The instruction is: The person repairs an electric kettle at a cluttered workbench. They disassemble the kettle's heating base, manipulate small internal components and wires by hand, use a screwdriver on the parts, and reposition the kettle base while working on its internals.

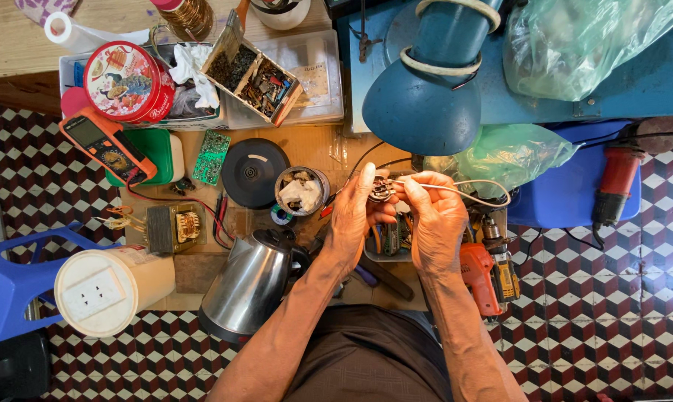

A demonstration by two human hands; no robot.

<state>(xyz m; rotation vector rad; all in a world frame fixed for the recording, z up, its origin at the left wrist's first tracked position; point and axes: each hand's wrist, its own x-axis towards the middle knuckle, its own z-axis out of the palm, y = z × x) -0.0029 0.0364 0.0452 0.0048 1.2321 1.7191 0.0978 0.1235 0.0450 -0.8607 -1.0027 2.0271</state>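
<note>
The small metal part (pixel 382 190) sits between both hands above the bench (pixel 329 149), pinched by the left hand (pixel 355 216) from the left; the right hand (pixel 434 219), closed, holds its pale cable (pixel 474 186), running rightward. A steel kettle (pixel 251 283) stands lower left, an orange drill (pixel 489 272) just right.

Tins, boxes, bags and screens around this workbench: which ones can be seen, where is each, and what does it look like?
Round tin: upper left, red lid with a colourful picture.
Meter: below the tin, orange case, dark blank screen.
Cardboard box: top middle, open, full of small parts.
Green bag: right of the hands, crumpled clear plastic.
Second green bag: top right, on the blue surface.
Small can: left of the left hand, open, holding crumpled paper.
</note>
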